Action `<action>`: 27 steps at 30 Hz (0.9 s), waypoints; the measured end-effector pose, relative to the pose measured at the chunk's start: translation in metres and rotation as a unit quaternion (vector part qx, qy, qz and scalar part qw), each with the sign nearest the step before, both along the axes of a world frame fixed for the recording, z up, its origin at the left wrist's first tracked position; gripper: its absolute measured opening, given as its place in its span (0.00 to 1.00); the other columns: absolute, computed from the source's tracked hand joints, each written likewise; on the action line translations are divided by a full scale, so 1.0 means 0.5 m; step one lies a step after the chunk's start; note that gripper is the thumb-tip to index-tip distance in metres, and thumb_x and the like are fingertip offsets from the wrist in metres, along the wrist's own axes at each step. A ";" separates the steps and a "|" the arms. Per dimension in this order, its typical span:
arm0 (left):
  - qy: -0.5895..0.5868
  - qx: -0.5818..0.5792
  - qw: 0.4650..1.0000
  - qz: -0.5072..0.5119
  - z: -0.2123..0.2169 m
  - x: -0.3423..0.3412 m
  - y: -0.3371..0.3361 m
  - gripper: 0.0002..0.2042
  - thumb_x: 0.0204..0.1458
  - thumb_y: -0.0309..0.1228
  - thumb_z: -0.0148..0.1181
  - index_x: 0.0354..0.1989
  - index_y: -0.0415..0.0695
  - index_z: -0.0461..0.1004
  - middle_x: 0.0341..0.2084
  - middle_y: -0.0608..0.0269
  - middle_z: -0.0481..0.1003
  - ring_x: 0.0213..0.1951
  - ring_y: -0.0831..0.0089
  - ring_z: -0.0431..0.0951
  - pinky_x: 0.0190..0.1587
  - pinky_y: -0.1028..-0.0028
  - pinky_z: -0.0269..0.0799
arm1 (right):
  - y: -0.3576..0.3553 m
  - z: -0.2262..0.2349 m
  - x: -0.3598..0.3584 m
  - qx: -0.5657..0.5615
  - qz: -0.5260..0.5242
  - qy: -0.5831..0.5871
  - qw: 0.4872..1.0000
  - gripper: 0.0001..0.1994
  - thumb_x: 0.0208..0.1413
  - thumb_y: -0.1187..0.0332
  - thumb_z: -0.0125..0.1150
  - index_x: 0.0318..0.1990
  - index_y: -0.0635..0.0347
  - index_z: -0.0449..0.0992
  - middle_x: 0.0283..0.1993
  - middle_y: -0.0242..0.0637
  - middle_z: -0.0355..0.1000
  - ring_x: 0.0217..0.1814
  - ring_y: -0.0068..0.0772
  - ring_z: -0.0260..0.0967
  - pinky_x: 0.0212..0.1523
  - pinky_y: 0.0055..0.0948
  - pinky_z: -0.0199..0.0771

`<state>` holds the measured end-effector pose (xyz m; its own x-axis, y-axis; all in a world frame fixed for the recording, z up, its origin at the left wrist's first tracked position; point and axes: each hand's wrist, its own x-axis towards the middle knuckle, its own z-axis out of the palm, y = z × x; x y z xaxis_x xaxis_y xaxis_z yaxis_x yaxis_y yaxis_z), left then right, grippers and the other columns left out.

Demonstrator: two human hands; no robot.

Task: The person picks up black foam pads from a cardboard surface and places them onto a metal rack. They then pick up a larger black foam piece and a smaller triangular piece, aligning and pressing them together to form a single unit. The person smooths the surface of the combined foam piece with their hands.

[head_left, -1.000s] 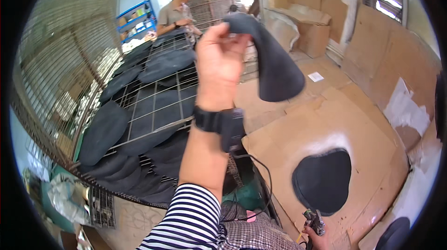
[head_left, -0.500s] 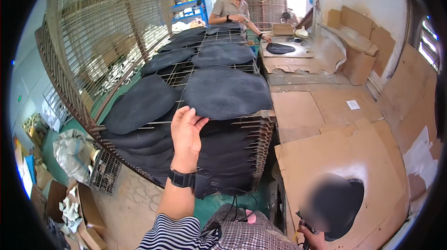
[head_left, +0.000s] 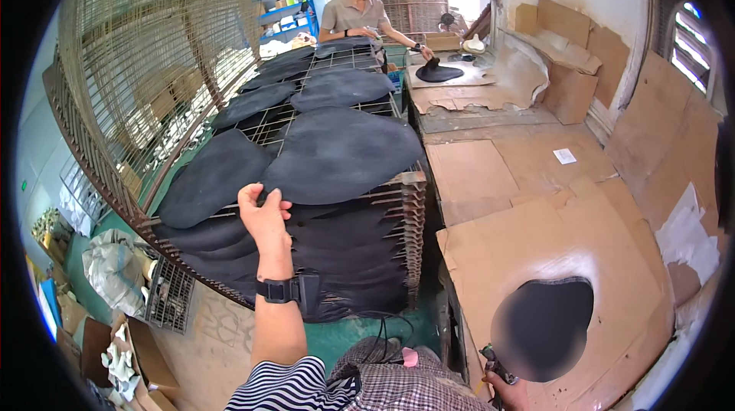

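My left hand (head_left: 266, 216) is at the near edge of a large rounded black sheet (head_left: 344, 154) on top of a wire rack. Its thumb and fingers pinch a corner of that sheet. Low at the right, my right hand (head_left: 507, 393) is closed around a small dark spray gun (head_left: 498, 365), partly cut off by the lower edge. Beyond the gun, another rounded black piece (head_left: 555, 319) lies on a cardboard sheet, with a pale haze around its outline. Part of this piece is blurred.
The wire rack (head_left: 413, 212) carries several layers of black sheets; a raised mesh panel (head_left: 168, 43) stands at its left. Across the rack, a co-worker (head_left: 356, 13) handles a black piece (head_left: 440, 74) on the cardboard-covered bench (head_left: 528, 158). Cartons (head_left: 145, 350) and a white sack (head_left: 115, 269) sit lower left.
My left hand and the sheet corner have shifted left, partly with the whole view. More of the black piece on the cardboard shows. The co-worker's hand now lifts an edge of their piece.
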<state>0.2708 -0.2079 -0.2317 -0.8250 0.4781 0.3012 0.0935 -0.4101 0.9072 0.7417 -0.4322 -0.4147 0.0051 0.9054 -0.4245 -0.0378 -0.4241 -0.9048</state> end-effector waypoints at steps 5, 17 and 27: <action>-0.016 -0.013 1.000 0.021 -0.001 0.006 -0.024 0.06 0.58 0.26 0.59 0.41 0.39 0.73 0.39 0.64 0.70 0.21 0.81 0.72 0.19 0.82 0.64 | -0.036 -0.083 0.025 0.014 -0.035 0.056 0.998 0.29 0.58 0.77 0.61 0.68 0.58 0.64 0.65 0.31 0.65 0.63 0.25 0.61 0.56 0.24 0.68; 0.135 0.157 0.957 -0.206 -0.027 0.323 0.000 0.06 0.66 0.28 0.49 0.44 0.40 0.71 0.35 0.63 0.75 0.27 0.82 0.72 0.27 0.83 0.64 | -0.098 0.035 0.053 0.052 -0.143 0.036 0.988 0.29 0.53 0.74 0.70 0.63 0.63 0.69 0.47 0.30 0.75 0.49 0.21 0.70 0.51 0.26 0.73; 0.104 0.085 0.823 -0.552 -0.179 0.585 0.076 0.14 0.67 0.34 0.41 0.28 0.43 0.62 0.26 0.62 0.69 0.26 0.73 0.72 0.28 0.77 0.67 | -0.300 0.120 -0.011 0.097 -0.440 -0.064 0.891 0.27 0.56 0.75 0.66 0.63 0.63 0.67 0.44 0.31 0.74 0.43 0.20 0.70 0.46 0.24 0.74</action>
